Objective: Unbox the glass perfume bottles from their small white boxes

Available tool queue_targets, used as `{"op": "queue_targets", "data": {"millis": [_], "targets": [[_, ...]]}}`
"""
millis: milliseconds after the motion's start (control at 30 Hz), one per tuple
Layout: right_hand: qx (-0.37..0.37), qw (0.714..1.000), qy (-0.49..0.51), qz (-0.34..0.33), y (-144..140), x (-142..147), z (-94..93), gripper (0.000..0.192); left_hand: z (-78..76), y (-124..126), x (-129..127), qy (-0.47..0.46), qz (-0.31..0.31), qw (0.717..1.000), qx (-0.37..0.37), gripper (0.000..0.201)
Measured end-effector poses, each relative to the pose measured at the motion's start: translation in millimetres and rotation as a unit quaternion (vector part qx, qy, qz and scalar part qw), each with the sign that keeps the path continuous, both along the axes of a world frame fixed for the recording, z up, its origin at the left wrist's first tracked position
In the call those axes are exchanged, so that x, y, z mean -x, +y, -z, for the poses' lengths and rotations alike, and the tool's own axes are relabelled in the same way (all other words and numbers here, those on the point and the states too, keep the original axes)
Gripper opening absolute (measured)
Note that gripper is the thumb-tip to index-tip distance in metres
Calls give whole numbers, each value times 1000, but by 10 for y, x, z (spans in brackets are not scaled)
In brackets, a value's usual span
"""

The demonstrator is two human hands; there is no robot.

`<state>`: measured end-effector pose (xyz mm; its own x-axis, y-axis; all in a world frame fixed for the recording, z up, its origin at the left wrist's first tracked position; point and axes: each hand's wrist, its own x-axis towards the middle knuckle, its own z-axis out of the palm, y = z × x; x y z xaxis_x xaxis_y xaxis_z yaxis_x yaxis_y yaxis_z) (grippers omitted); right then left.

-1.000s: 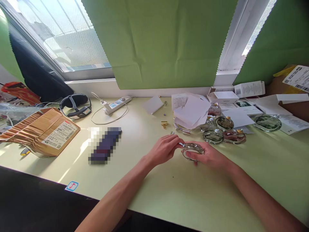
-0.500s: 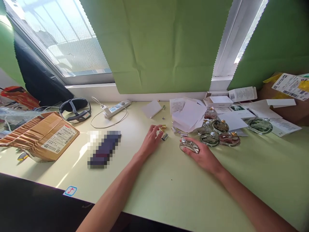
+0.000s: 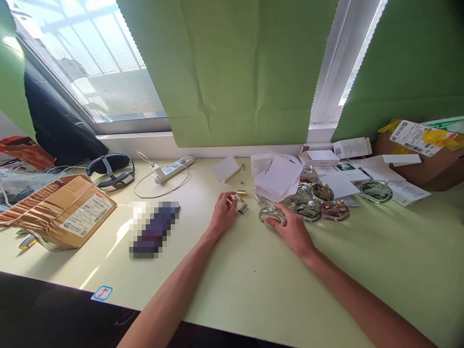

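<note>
My right hand [image 3: 295, 232] is wrapped round a clear oval glass perfume bottle [image 3: 267, 215] with a small silvery fitting on its neck. To its left, my left hand [image 3: 224, 211] rests on the table with curled fingers. A tiny pale thing shows at its thumb and forefinger, too small to name. Right beside those fingertips lie a gold cap [image 3: 241, 193] and a dark silvery cap [image 3: 243, 208]. Another silvery piece [image 3: 257, 198] lies between the two hands. Several similar bottles, including a pinkish one [image 3: 334, 210] and a dark one [image 3: 322, 192], lie beyond my right hand.
Loose white papers [image 3: 277, 179] lie behind the hands, with white boxes [image 3: 319, 157] farther back. On the left are a blurred-out dark object [image 3: 155, 229], a power strip [image 3: 174, 169], a head-worn magnifier [image 3: 112, 172] and an opened cardboard package [image 3: 83, 212]. A taped carton [image 3: 420, 154] stands far right.
The view has shifted slightly. My right hand has brought the bottle a little left, towards my left hand. The left fingers have drawn back from the gold cap and curled in.
</note>
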<state>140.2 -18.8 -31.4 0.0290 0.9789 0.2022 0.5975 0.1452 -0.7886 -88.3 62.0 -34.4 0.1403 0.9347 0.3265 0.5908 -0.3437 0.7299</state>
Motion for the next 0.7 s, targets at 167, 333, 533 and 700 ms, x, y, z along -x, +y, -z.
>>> {"op": "queue_targets", "data": {"millis": [167,333,533,700], "targets": [[-29,998,-56,-21,-462,-103,-139,63,-25,-2,12,-12,-5,1000,5,22],[-135,990,-12,36,-983,-813,-423,16,-9,20,12,-23,0,1000,6,20],[-59,929,80,357,-388,-2151,-279,23,26,33,15,-30,-2,1000,7,20],[-65,888,180,417,-159,-2578,206,25,56,48,32,-26,-11,1000,9,21]]}}
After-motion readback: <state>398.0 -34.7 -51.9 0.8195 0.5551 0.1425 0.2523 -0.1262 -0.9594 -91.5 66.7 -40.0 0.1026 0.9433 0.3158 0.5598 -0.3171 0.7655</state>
